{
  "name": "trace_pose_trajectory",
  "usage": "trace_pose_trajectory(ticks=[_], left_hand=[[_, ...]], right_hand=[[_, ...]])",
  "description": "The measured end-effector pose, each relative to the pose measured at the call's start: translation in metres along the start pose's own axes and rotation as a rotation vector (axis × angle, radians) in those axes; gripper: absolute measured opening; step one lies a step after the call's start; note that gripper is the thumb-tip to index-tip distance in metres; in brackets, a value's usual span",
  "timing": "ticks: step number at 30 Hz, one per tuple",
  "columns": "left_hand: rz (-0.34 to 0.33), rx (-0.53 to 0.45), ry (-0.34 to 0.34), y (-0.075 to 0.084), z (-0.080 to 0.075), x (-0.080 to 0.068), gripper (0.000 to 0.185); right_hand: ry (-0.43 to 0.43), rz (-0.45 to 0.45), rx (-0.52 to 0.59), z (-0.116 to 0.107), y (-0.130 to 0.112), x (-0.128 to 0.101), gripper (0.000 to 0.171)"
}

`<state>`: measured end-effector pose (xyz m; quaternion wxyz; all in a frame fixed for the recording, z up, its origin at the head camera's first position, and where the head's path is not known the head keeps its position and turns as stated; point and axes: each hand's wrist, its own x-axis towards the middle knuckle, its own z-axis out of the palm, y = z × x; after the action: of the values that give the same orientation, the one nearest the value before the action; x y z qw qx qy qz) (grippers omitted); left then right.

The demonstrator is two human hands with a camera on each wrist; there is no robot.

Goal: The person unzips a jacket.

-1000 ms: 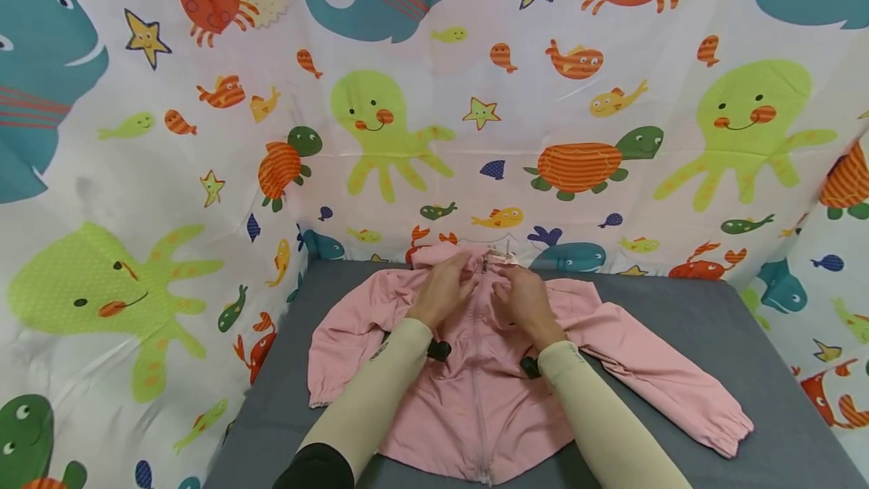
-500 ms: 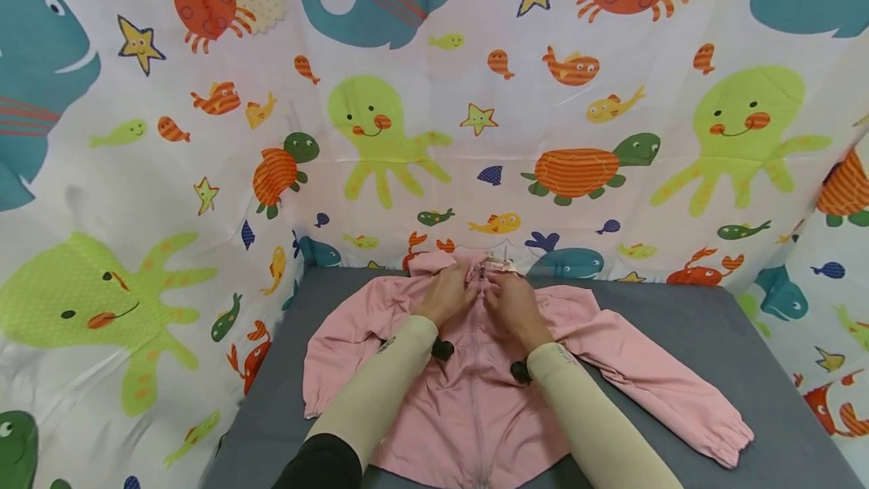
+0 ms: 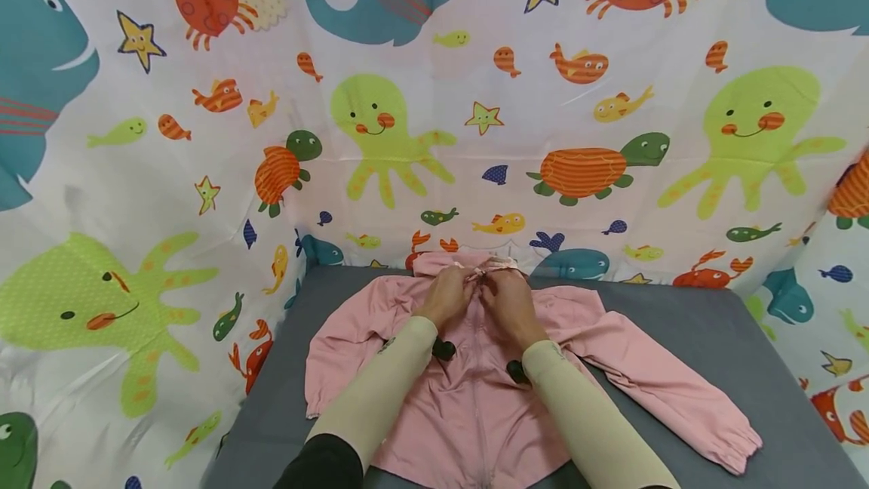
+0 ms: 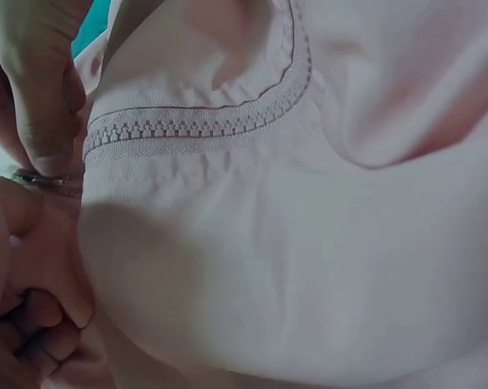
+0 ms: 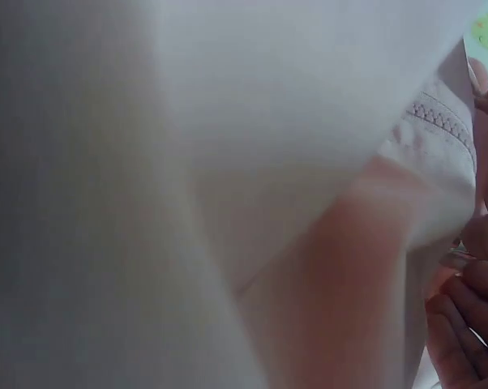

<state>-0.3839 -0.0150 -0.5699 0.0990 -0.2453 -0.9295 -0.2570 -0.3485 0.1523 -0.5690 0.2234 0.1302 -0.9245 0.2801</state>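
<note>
pinching the zipper at the collar of the pink jacket
left hand and right hand both pinched there; could jam if fabric gets caught.

Left hand and right hand now sit closer together, nearly touching at the zipper top. Both are slightly higher on the pink jacket collar than 1 s ago.

Both arms reach forward, side by side, in long cream sleeves. The left hand and the right hand sit close together, almost touching. The fingers on both hands are bent and pinch tight. A small black camera sits at each wrist.
</note>
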Motion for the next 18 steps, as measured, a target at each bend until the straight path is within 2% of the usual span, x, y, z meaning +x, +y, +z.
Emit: trace_pose_trajectory(ticks=[6,7,11,18], left_hand=[[0.007,-0.093,0.005,0.002,-0.003,0.001,0.020],[0.022,-0.102,0.020,-0.004,0.002,0.003,0.021],[0.035,-0.131,0.040,-0.004,0.001,0.002,0.019],[-0.018,-0.207,0.064,0.005,-0.010,0.001,0.026]], right_hand=[[0.025,0.013,-0.014,0.004,-0.001,0.002,0.016],[0.028,0.017,-0.015,0.004,-0.001,0.002,0.017],[0.055,0.016,-0.022,0.005,-0.003,0.002,0.019],[0.210,-0.050,-0.037,0.007,-0.009,-0.001,0.018]])
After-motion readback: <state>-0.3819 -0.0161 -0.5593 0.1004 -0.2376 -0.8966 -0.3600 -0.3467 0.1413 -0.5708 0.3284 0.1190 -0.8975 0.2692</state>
